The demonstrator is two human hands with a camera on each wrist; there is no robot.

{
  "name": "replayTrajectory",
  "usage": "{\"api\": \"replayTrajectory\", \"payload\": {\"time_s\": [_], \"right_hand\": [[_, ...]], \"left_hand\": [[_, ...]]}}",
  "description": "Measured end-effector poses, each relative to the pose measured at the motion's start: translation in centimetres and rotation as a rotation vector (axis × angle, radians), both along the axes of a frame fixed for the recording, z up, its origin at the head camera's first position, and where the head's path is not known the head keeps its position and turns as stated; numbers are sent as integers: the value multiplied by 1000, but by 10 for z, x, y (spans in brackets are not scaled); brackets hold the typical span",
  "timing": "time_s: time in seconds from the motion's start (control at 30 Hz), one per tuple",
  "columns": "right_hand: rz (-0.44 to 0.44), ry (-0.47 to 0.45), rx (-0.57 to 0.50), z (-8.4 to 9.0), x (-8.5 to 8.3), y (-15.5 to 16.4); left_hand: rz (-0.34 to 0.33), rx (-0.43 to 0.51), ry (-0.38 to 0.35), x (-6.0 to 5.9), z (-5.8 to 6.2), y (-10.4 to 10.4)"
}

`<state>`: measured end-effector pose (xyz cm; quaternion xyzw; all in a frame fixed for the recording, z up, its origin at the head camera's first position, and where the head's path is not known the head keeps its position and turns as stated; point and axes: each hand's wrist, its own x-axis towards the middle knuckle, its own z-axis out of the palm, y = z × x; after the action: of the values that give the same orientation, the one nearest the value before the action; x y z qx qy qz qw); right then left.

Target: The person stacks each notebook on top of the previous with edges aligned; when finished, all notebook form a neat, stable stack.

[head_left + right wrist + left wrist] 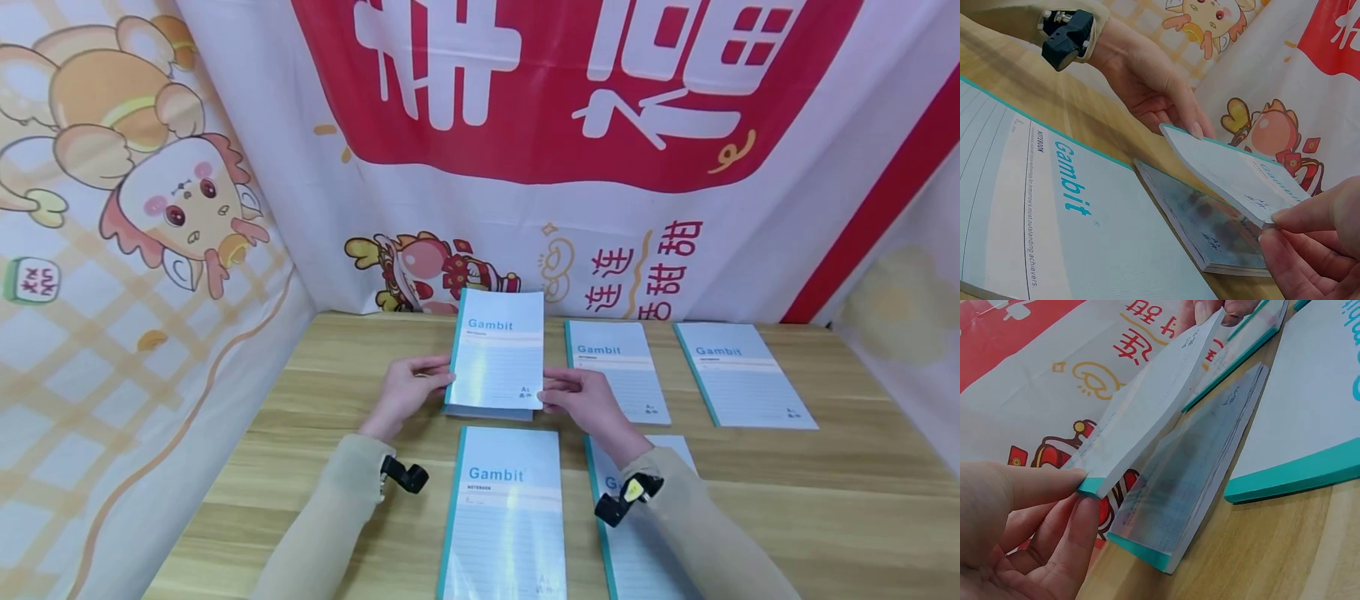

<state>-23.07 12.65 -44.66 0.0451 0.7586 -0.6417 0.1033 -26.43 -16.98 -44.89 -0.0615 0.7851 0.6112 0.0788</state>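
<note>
**Two hands lift a notebook over another on a wooden table**

A pale blue paper notebook with a teal spine and the word "Gambit" on its cover is held up off the light wooden table, tilted so its cover faces the head camera. The left hand pinches the teal spine edge between thumb and curled fingers; in the left wrist view the thumb lies on top and the fingers press from beneath at the lower corner. The right hand pinches the opposite, open edge in the same way, thumb over and fingertips under the corner.

Directly below the lifted notebook lies a second notebook of the same kind, flat on the table, its glossy cover showing beneath the raised one; the two are apart, not touching, along the near edge.

Four more matching blue notebooks lie flat around them: one just in front of the hands, one partly under the right forearm, and two further right toward the back. A small black device is strapped to each wrist. Printed cloth with red panels and cartoon figures hangs behind and beside the table.
</note>
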Motion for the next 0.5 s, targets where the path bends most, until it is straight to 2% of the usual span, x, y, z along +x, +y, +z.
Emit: {"api": "replayTrajectory", "payload": {"time_s": [0.3,0.5], "right_hand": [[-28,-22,17,-9,-3,-3],[-12,-22,57,-14,-6,-5]], "left_hand": [[1,-28,-3,-1,-7,1],[1,-34,1,-2,-12,1]]}}
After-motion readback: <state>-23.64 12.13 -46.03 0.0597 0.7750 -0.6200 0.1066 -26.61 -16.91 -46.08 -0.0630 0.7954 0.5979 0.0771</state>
